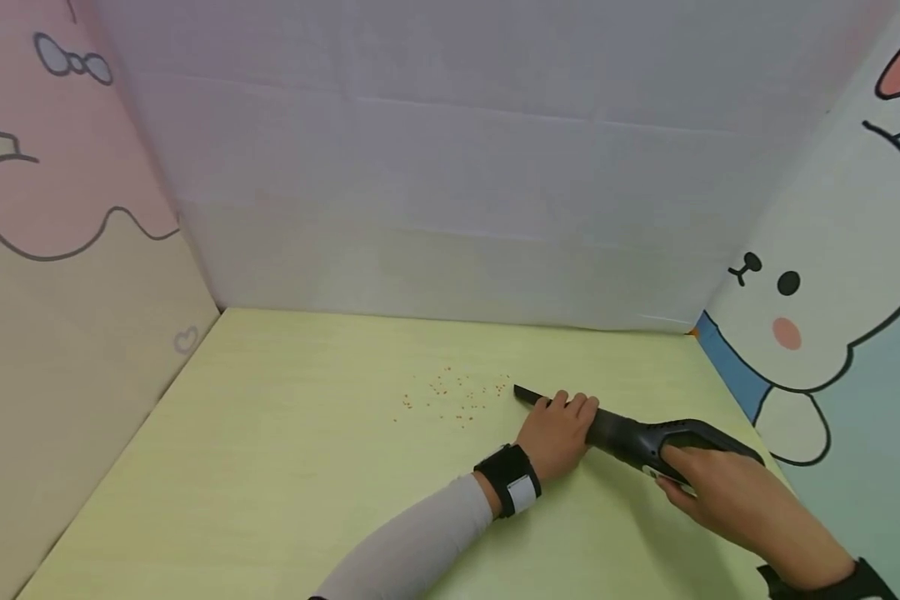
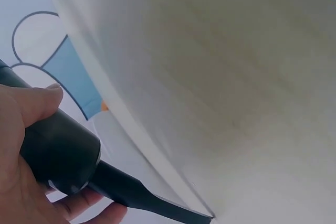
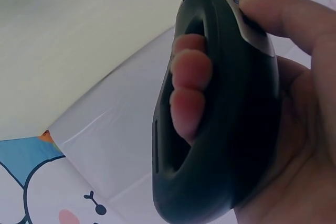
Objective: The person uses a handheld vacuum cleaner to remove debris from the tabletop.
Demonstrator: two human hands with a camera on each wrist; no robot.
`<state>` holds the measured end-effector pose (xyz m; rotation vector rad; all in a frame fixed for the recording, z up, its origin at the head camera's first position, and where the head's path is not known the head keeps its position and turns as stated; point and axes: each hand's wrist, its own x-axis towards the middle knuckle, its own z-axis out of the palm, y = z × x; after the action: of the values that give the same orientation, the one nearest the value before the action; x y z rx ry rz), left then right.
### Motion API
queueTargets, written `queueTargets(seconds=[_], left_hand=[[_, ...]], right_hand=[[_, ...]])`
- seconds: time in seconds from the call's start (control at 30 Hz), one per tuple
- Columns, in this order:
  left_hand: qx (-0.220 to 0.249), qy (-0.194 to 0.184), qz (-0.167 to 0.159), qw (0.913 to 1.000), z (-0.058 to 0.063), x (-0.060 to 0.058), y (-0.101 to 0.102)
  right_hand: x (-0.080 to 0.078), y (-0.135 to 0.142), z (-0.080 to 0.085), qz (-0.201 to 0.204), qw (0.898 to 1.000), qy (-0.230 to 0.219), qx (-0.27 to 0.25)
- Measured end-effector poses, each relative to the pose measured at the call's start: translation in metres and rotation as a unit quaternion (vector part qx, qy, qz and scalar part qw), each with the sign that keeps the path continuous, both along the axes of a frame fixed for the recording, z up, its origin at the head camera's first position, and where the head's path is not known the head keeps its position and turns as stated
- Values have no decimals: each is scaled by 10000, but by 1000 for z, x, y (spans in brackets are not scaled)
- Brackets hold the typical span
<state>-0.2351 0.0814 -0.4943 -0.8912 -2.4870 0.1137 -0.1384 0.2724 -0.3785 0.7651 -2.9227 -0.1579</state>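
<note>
A black handheld vacuum cleaner [image 1: 621, 435] with a narrow crevice nozzle [image 2: 157, 203] slants over the table, its tip pointing left. My right hand [image 1: 750, 500] grips it by the loop handle, fingers through the opening, and in the right wrist view the thumb [image 3: 262, 11] rests on the silver button panel [image 3: 249, 27]. The left hand [image 1: 558, 433] holds the front of the body near the nozzle, thumb and fingers curled round it. Small orange crumbs [image 1: 461, 392] lie scattered on the table just left of the nozzle tip.
The pale yellow table [image 1: 285, 467] ends at a whitish sheet wall [image 1: 450, 192] at the back. A pink and cream panel [image 1: 82, 333] stands on the left side, and a panel with a cartoon rabbit [image 1: 832, 275] on the right.
</note>
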Motion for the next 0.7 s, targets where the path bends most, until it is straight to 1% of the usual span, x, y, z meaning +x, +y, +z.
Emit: queueTargets(seconds=[0.13,0.3,0.53,0.7], left_hand=[[9,-74,-4,10000,0,-9,2],[-64,-227,55,9997,0,-16,3],[-42,-151,72,9999,-5,-24,2],[-7,-118,103,9999,-5,-26,0]], right_hand=[[-5,-2,0,-49,10000,-1,34],[-11,-3,-2,-61,10000,-42,9],[-17,-3,-4,143,9995,250,-102],[-20,-3,-6,303,9986,423,-111]])
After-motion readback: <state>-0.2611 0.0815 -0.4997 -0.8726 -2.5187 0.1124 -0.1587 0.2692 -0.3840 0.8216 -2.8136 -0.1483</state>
